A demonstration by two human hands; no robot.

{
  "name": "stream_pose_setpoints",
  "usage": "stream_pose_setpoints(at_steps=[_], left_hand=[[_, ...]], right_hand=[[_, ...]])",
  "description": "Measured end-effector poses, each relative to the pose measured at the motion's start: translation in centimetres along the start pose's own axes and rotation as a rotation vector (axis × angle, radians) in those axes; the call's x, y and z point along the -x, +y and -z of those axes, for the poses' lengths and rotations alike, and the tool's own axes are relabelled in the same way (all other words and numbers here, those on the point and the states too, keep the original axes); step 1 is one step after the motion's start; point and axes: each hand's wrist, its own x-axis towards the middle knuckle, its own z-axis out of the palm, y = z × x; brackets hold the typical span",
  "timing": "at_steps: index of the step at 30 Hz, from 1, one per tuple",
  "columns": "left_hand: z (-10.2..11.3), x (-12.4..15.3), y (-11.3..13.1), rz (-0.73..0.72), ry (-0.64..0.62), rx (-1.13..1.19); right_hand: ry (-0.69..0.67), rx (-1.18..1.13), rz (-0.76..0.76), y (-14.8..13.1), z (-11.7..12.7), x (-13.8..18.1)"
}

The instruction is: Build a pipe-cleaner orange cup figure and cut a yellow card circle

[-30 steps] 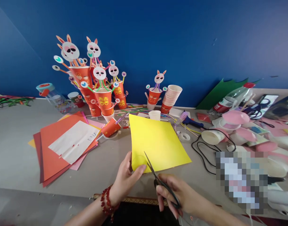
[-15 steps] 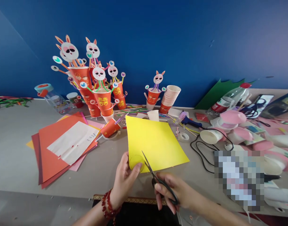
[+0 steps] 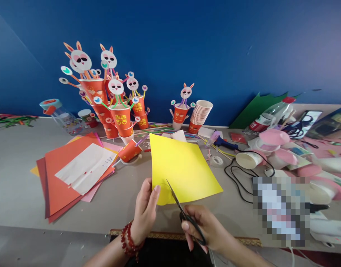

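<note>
My left hand (image 3: pixel 146 209), with a red bead bracelet on the wrist, pinches the near left corner of a yellow paper sheet (image 3: pixel 183 167) and holds it just above the grey table (image 3: pixel 17 174). A faint circle is drawn on that corner. My right hand (image 3: pixel 205 228) grips black scissors (image 3: pixel 181 211), fingers through the handles. The blades point up and away and cut into the sheet's near edge beside the circle.
A stack of orange, red and pink paper (image 3: pixel 72 170) lies to the left. Orange cups with rabbit faces (image 3: pixel 114 107) and a cup stack (image 3: pixel 200 115) stand at the back. A glue gun (image 3: pixel 224 142), black cable (image 3: pixel 239 178), tape roll (image 3: pixel 217 160) and pink-and-white clutter (image 3: pixel 281 148) fill the right.
The yellow sheet has turned slightly and its near corner has shifted left in my left hand. The scissors have moved a little left along the drawn circle.
</note>
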Motion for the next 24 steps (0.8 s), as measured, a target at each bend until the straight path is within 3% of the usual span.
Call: stream_pose_setpoints(at_steps=[24], left_hand=[[0.8, -1.1, 1.8, 0.049, -0.128, 0.014]], right_hand=[[-0.089, -0.081, 0.086, 1.6, -0.6, -0.3]])
